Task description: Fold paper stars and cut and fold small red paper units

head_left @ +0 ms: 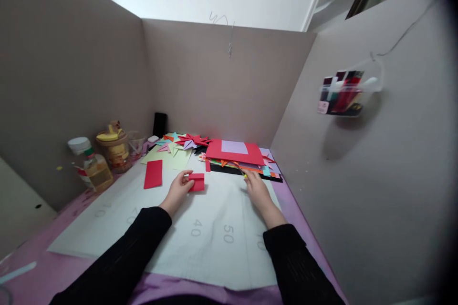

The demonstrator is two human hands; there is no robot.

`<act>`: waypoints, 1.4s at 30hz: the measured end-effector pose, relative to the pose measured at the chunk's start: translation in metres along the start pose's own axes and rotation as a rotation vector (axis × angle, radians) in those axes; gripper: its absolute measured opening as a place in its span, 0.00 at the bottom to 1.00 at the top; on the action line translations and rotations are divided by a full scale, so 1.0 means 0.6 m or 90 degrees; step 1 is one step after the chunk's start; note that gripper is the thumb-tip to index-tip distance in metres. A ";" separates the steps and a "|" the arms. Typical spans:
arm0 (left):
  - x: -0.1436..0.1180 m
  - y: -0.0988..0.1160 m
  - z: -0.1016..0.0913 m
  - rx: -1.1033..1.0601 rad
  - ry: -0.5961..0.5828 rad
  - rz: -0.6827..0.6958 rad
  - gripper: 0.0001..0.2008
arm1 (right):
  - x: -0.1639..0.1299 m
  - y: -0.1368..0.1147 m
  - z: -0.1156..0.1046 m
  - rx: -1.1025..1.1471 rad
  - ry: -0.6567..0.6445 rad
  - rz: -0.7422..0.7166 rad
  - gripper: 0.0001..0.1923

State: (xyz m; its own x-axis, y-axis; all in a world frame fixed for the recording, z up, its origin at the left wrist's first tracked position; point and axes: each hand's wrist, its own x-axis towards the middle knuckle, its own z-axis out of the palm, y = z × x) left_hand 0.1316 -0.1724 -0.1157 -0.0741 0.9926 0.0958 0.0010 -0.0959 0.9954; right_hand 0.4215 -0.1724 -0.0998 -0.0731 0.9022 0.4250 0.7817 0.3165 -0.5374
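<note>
Folded red paper (pixel 197 182), small and nearly square with a strip turned along its top, is pinched between the thumb and fingers of my left hand (pixel 180 187). To the left of it, a flat red paper rectangle (pixel 153 174) lies on the white sheet. My right hand (pixel 255 185) is beside the front edge of the paper stack, its fingers curled together. A small yellow bit and a thin dark tip show at those fingers, too little to name the thing held. On top of the stack lies a large red sheet (pixel 217 150) with a lilac paper (pixel 234 147) on it.
Folded paper stars (pixel 193 140) are heaped at the back. Along the left stand a white-capped bottle (pixel 93 171), a brown tub (pixel 118 152), a clear cup (pixel 136 143) and a black phone-like object (pixel 160 125). Grey partitions enclose the table; a clear container (pixel 341 95) hangs on the right one.
</note>
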 end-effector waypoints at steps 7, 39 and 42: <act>0.006 -0.004 -0.002 0.028 -0.013 0.005 0.23 | -0.001 -0.063 0.029 0.392 0.142 0.139 0.21; -0.017 0.091 -0.015 0.639 -0.044 0.209 0.18 | -0.020 -0.052 0.044 0.336 0.150 0.060 0.22; -0.044 0.075 -0.002 0.704 -0.082 0.085 0.26 | -0.014 -0.039 0.044 0.413 0.170 0.150 0.21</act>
State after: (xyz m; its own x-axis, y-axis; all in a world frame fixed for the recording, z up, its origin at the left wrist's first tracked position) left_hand 0.1322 -0.2032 -0.0734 0.0961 0.9858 0.1380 0.8910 -0.1470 0.4295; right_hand 0.3874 -0.1796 -0.1102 0.2696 0.8914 0.3643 0.2295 0.3080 -0.9233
